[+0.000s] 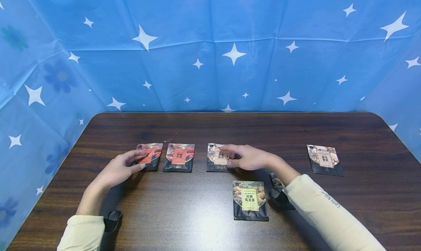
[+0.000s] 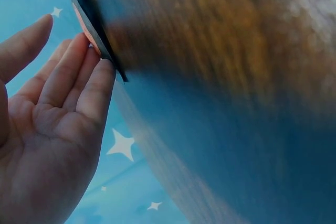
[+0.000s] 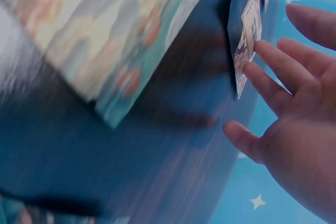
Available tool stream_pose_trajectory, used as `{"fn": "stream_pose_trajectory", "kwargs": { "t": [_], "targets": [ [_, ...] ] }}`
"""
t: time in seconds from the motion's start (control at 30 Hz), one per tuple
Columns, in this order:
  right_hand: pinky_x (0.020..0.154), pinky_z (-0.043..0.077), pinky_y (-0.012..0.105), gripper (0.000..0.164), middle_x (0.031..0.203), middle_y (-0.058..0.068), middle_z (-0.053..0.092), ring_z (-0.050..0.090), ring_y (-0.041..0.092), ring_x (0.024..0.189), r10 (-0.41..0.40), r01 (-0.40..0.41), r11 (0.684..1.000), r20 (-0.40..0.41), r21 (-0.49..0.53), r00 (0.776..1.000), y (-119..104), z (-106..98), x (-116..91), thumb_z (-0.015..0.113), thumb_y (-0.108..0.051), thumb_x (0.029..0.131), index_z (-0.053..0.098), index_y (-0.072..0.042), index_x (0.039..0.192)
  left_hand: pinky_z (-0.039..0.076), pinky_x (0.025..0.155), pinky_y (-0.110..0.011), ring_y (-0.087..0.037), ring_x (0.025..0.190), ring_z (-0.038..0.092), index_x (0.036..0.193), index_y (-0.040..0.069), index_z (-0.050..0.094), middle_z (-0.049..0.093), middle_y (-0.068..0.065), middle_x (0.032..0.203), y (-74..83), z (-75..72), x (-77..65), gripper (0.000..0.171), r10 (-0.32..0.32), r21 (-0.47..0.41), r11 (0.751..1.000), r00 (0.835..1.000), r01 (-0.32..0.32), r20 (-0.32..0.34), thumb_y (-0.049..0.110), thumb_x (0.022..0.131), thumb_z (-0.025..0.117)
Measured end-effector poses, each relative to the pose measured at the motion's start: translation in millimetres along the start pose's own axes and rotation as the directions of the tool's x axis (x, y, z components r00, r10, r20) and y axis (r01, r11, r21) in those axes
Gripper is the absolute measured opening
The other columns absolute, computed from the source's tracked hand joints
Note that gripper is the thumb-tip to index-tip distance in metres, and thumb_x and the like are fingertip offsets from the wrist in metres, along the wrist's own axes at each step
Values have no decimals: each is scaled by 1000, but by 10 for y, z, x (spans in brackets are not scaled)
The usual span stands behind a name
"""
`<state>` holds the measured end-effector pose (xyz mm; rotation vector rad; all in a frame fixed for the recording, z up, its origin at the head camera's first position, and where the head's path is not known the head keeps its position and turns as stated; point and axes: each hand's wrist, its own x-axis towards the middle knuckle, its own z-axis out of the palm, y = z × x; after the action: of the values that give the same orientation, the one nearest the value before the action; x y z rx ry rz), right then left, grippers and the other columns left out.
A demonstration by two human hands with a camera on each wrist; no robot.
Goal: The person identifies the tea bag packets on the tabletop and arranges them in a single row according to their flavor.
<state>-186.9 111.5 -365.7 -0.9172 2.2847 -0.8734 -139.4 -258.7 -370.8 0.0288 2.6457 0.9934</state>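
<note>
In the head view my left hand (image 1: 119,168) reaches over the left red-labelled tea sachet (image 1: 150,165). The left wrist view has its fingers fairly straight, fingertips touching the sachet (image 2: 90,30), thumb held apart. A second red-labelled tea sachet (image 1: 179,158) lies just to the right. My right hand (image 1: 251,158) is over a pink-labelled tea sachet (image 1: 215,163) and covers its right side. In the right wrist view, loosely spread fingers touch the sachet's face (image 3: 248,24); the thumb stands away.
An oolong tea sachet (image 1: 250,201) with a yellow-green label lies nearer the front. Beside it another dark sachet (image 1: 276,181) is mostly hidden under the right forearm. Another pink-labelled sachet (image 1: 325,159) lies far right. Behind the brown table (image 1: 158,210) hangs a blue star-patterned cloth (image 1: 184,79).
</note>
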Motion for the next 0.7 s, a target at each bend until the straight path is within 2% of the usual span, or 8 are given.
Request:
{"fn": "stream_pose_trajectory", "kwargs": {
  "t": [0.33,0.7],
  "targets": [
    [102,26,46,50,146,15,27,34,30,129,14,-12,997,29,-74,999,-130,76,91,47,-15,95,31,-6,142,30,92,-59,-45,124,33,134,-1,40,37,-30,135,-1,0,-1,50,12,0,1000,1000,-12,-4,22,93,54],
    [104,24,45,50,146,12,30,28,28,132,30,-28,997,34,-74,999,-155,83,123,49,-16,95,33,-8,141,29,92,-60,-46,124,32,135,0,40,38,-30,134,25,2,8,50,-13,14,1000,1000,13,-7,21,92,56]
  ]
}}
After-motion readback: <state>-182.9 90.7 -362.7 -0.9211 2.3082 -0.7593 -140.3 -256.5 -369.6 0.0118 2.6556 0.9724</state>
